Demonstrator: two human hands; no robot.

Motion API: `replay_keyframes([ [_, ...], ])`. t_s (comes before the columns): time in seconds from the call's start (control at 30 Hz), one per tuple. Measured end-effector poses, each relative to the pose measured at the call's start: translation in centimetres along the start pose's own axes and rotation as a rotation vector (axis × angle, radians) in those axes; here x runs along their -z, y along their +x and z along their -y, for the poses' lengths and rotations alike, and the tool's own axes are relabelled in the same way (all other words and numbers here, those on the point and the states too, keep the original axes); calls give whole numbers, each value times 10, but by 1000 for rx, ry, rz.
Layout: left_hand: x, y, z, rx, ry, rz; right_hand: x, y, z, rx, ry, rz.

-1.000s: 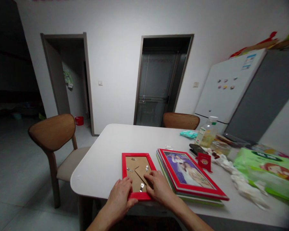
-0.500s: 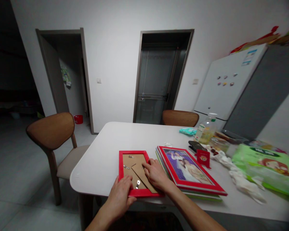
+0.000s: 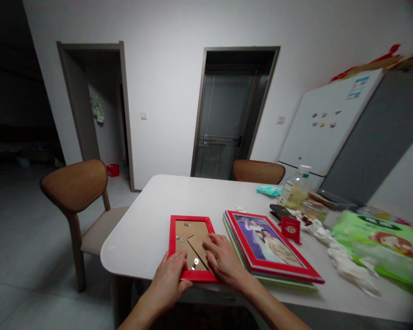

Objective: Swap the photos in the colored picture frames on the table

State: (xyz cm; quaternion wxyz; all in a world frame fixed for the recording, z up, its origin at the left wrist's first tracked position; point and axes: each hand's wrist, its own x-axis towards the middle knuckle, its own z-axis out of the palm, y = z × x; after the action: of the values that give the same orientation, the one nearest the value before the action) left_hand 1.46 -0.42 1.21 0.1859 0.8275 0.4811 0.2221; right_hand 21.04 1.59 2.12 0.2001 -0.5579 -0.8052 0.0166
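A red picture frame (image 3: 192,276) lies face down near the table's front edge, its brown backing board (image 3: 190,231) up. Small metal clips (image 3: 195,263) sit along the backing, and a slanting stand leg (image 3: 196,251) crosses it. My left hand (image 3: 170,275) grips the frame's lower left corner, with the thumb over the front rail. On the right side, my right hand (image 3: 225,261) has its fingers bent onto the backing and right rail, covering part of both. To the right lies a stack of frames; the top red one (image 3: 268,238) holds a photo of two people.
Behind the stack are a dark phone (image 3: 280,211), a small red stand-up card (image 3: 291,229), a bottle (image 3: 294,188) and crumpled tissues (image 3: 351,268). A green tissue pack (image 3: 375,238) is at the right. One wooden chair (image 3: 77,188) stands left, another (image 3: 258,172) behind the table.
My right hand has shifted slightly downward on the frame, its fingers now more bent over the right side. My left hand keeps its hold on the corner. The camera view has moved a little.
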Motion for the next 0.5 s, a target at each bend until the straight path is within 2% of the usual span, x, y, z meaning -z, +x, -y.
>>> replay_keyframes([
  [0.1,1,0,5,-29,-1,-5,3,-12,18,166,60,55],
  [0.17,1,0,6,-42,-8,-2,6,-16,25,224,74,90],
  [0.5,5,0,4,-21,-26,14,9,-17,28,282,28,124],
])
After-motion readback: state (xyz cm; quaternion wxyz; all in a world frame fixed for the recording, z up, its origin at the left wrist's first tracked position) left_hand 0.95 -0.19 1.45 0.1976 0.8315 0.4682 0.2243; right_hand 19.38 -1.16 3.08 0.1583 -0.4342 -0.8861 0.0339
